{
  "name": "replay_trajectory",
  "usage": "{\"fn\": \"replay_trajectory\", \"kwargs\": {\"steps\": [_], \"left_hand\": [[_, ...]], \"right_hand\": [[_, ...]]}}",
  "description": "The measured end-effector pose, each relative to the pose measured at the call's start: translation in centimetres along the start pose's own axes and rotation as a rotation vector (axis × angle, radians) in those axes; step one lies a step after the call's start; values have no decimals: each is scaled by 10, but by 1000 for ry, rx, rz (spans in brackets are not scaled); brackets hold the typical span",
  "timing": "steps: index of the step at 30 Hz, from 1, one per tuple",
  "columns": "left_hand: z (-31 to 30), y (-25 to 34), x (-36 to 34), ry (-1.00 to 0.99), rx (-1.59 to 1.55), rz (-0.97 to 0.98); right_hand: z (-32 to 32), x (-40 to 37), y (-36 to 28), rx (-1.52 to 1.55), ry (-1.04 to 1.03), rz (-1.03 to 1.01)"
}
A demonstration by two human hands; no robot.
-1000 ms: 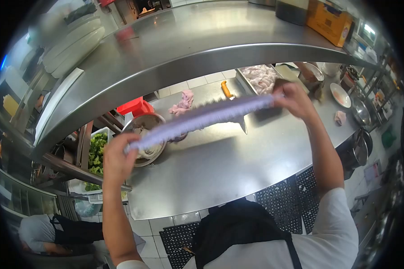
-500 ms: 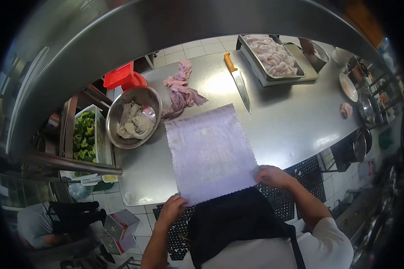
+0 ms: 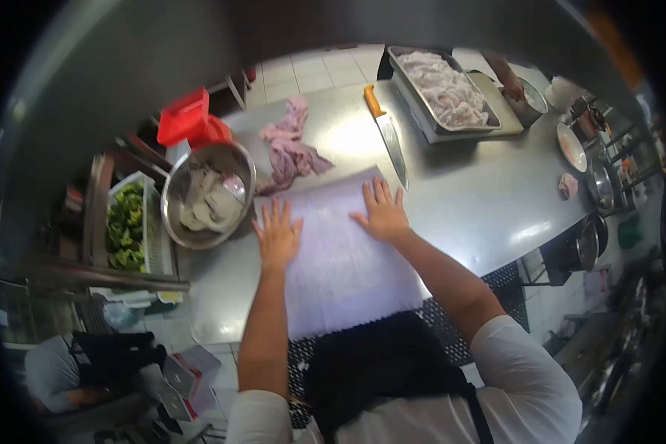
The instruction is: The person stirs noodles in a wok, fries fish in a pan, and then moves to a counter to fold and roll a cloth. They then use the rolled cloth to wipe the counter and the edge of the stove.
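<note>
A pale purple cloth (image 3: 340, 274) lies spread on the steel table in front of me. My left hand (image 3: 278, 235) rests flat on its far left part, fingers apart. Near the far right corner, my right hand (image 3: 383, 213) presses on the cloth with its fingers spread. A crumpled pink-purple rag (image 3: 292, 144) lies just beyond the cloth. Further right is a knife (image 3: 389, 137) with an orange handle, its blade pointing toward me. To the left stands a metal colander (image 3: 209, 194) with a greyish cloth bundled inside.
A tray of pale raw meat (image 3: 444, 89) stands at the back right. There another person's hand (image 3: 513, 89) reaches into a metal pot (image 3: 531, 103). At left are a red container (image 3: 189, 118) and a basket of broccoli (image 3: 128, 226). A steel shelf (image 3: 288, 29) crosses above the table (image 3: 488, 200).
Both my hands have moved from the cloth's near corners to its far end, from pinching the edge to lying flat with fingers spread. The other person's hand shows more at the pot.
</note>
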State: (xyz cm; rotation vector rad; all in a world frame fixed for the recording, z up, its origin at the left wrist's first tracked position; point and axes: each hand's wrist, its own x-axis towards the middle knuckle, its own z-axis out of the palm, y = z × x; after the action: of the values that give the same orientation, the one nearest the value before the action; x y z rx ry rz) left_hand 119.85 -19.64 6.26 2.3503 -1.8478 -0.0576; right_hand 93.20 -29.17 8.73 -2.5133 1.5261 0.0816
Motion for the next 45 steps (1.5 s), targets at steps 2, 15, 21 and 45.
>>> {"fn": "replay_trajectory", "kwargs": {"steps": [2, 15, 21, 45], "left_hand": [[-1, 1, -5, 11, 23, -35], [-63, -18, -246, 28, -501, 154], [-63, -21, -244, 85, -481, 255], [-53, -34, -283, 83, -395, 299]], "right_hand": [[-7, 10, -1, -38, 0, 6], [-14, -219, 64, 332, 108, -378], [-6, -218, 67, 333, 150, -402], [-1, -242, 89, 267, 96, -425]]}}
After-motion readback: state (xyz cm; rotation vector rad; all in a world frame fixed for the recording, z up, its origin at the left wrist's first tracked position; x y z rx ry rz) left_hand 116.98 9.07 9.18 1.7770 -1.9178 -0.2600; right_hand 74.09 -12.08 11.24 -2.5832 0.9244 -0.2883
